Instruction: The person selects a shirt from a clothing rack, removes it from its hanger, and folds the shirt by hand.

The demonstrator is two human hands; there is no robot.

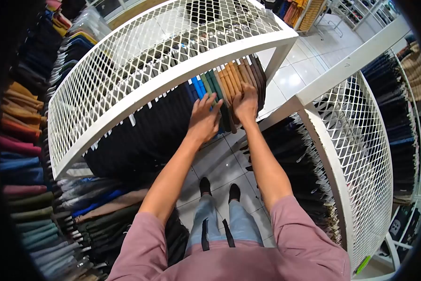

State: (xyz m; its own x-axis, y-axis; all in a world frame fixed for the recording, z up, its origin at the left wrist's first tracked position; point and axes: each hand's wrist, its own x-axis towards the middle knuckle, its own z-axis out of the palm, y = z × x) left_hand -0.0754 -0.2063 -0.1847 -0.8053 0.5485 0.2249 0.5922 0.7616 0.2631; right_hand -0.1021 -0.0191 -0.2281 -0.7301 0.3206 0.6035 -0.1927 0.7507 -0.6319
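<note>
I'm seeing green garments [213, 85] sitting at left hand's [204, 119] spread fingertips, tan garments [230, 80] at right hand's [246, 105] bent fingers; can't tell if pinching. Both are hanging under white rack [173, 85].

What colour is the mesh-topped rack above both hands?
The rack is white, best seen in the head view.

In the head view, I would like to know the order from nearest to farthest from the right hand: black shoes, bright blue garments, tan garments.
Nearest to the right hand first:
1. Tan garments, immediately at its left.
2. Bright blue garments, farther left.
3. Black shoes, far below.
</note>
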